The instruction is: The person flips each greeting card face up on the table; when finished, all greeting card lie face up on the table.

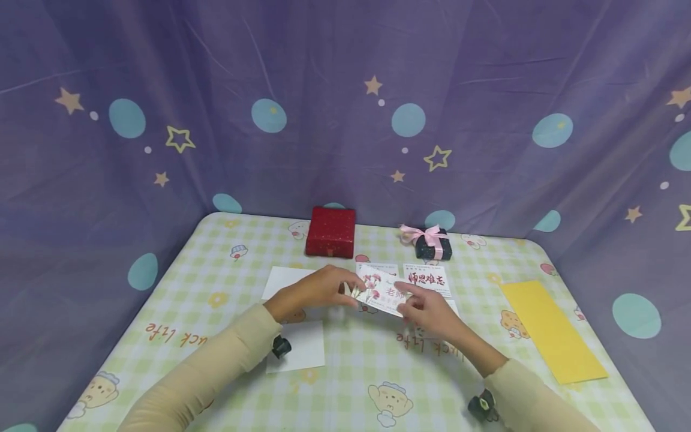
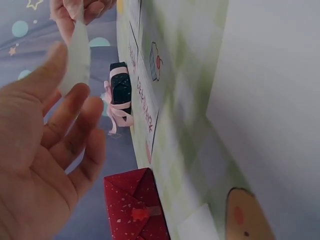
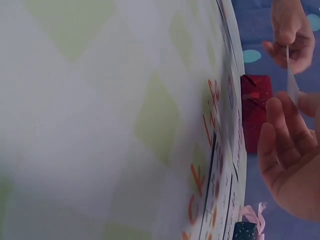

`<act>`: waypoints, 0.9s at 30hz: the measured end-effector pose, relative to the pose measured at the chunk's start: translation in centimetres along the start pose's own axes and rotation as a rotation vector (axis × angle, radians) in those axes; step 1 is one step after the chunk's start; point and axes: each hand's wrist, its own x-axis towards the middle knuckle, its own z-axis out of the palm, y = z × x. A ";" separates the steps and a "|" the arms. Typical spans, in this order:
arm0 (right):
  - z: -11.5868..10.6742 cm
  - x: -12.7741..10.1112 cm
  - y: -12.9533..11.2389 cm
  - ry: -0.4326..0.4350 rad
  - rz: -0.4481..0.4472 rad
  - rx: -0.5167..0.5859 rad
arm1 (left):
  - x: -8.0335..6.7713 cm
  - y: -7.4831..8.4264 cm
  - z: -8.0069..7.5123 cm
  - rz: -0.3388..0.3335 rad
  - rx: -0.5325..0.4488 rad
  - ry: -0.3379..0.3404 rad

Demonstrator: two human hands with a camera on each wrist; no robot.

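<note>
Watching the head cam rn: both hands are up over the middle of the table (image 1: 178, 282), holding one flower card (image 1: 384, 290) between them, lifted a bit off the surface. Left hand (image 1: 313, 290) pinches the card's left end, thumb on top & fingers underneath, and the left wrist cam shows the card edge-on btwn thumb and fingers. Right hand (image 1: 432, 313) pinches the right end, fingers curled onto it; the right wrist cam has the same card as a thin sliver at the fingertips (image 3: 280, 107).

Stuff around it: a 2nd card w/ red characters (image 1: 427, 279) lies flat just behind the hands, and another card peeks out next to it, mostly hidden. Red glittery box (image 1: 330, 231) sits further back, left of a small dark box w/ pink ribbon bow (image 1: 432, 242), the two apart from each other. Two white sheets (image 1: 302, 347) lie under/near my left forearm. A yellow envelope (image 1: 550, 330) lies well off to the right, near the table edge. Purple star-and-dot curtain (image 1: 345, 90) runs all round the back.
</note>
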 end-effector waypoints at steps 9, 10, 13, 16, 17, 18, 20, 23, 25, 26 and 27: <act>-0.9 0.5 0.2 -0.095 -0.067 -0.149 | -0.2 0.1 1.6 -0.050 -0.006 0.067; -0.9 0.4 0.2 -0.102 -0.073 -0.158 | -0.2 0.2 1.8 -0.067 -0.008 0.064; -0.9 0.4 0.4 -0.129 -0.085 -0.177 | -0.4 0.2 2.5 -0.094 0.017 0.034; -0.8 0.4 0.6 -0.170 -0.079 -0.215 | -0.5 0.4 3.1 -0.092 0.042 -0.012; -0.8 0.4 0.7 -0.186 -0.075 -0.228 | -0.5 0.5 3.2 -0.094 0.056 -0.029; -0.7 0.4 0.8 -0.203 -0.066 -0.241 | -0.6 0.6 3.4 -0.092 0.072 -0.043; -0.7 0.4 0.8 -0.228 -0.056 -0.262 | -0.6 0.6 3.7 -0.092 0.094 -0.062; -0.6 0.5 0.8 -0.253 -0.036 -0.277 | -0.6 0.7 4.0 -0.094 0.123 -0.080; -0.6 0.5 0.8 -0.263 -0.029 -0.280 | -0.5 0.8 4.2 -0.104 0.125 -0.095; -0.6 0.5 0.7 -0.268 -0.027 -0.284 | -0.5 0.8 4.2 -0.110 0.128 -0.105; -0.6 0.5 0.7 -0.273 -0.025 -0.285 | -0.5 0.8 4.3 -0.116 0.130 -0.115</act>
